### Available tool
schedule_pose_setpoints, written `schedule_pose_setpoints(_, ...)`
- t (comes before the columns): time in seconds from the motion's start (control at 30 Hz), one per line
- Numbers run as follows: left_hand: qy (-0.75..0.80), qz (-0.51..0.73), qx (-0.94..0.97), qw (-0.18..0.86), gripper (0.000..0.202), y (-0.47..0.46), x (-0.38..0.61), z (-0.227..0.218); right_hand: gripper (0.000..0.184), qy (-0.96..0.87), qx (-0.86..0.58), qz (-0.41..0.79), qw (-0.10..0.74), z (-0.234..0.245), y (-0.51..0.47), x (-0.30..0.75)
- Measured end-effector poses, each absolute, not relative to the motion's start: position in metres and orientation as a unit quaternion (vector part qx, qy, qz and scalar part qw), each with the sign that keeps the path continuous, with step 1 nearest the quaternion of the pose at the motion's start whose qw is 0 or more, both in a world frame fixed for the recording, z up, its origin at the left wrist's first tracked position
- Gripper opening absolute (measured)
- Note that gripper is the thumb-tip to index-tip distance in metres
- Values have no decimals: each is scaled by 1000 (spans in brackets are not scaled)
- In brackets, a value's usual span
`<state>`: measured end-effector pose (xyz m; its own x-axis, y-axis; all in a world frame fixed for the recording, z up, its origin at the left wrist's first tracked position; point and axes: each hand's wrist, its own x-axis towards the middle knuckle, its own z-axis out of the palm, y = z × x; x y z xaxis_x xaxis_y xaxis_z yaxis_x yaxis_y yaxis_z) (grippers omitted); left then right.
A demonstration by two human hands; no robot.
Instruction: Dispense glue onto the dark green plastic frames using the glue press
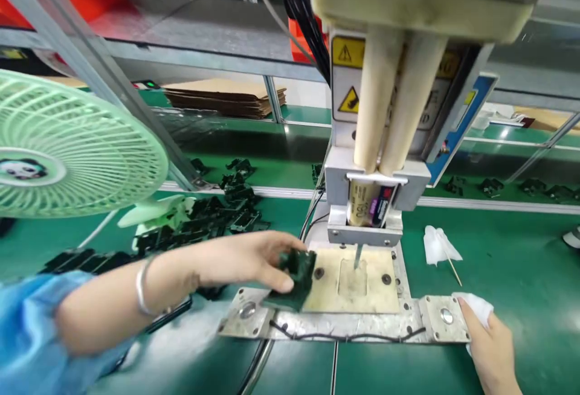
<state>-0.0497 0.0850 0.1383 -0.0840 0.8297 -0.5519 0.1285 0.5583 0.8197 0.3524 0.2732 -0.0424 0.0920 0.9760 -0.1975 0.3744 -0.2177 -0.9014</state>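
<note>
My left hand point(247, 259) is closed on a small dark plastic part point(296, 277) and holds it at the left edge of the beige fixture plate point(357, 298). A recess in that plate sits under the thin metal tip point(357, 255) of the overhead machine head point(378, 141). My right hand point(492, 353) rests on the green table by the right end of the metal base plate point(344, 325), its fingers closed on a white cloth point(478, 307). A silver bracelet is on my left wrist.
A pile of black plastic parts point(212, 217) lies behind my left arm. A pale green fan point(67, 147) stands at the left. White tissue and a cotton swab point(441, 247) lie right of the machine. More black parts sit on the belt behind, with stacked cardboard point(226, 96).
</note>
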Motion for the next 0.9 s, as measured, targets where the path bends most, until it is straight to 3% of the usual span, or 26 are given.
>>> schedule_pose_setpoints(0.17,611,349,257,662,73,77,15,95,60,-511,-631,436,388,-40,269,350)
schedule_pose_setpoints(0.43,588,453,300,599,70,125,29,76,58,-515,-593,455,419,-49,272,353)
schedule_pose_setpoints(0.73,684,380,503,368,73,131,27,53,59,-541,-579,444,419,-49,272,350)
schedule_pose_setpoints(0.83,744,334,519,257,94,109,20,65,60,-539,-570,452,425,-41,270,347)
schedule_pose_setpoints(0.9,764,337,523,170,93,85,14,74,61,-542,-555,465,427,-33,268,343)
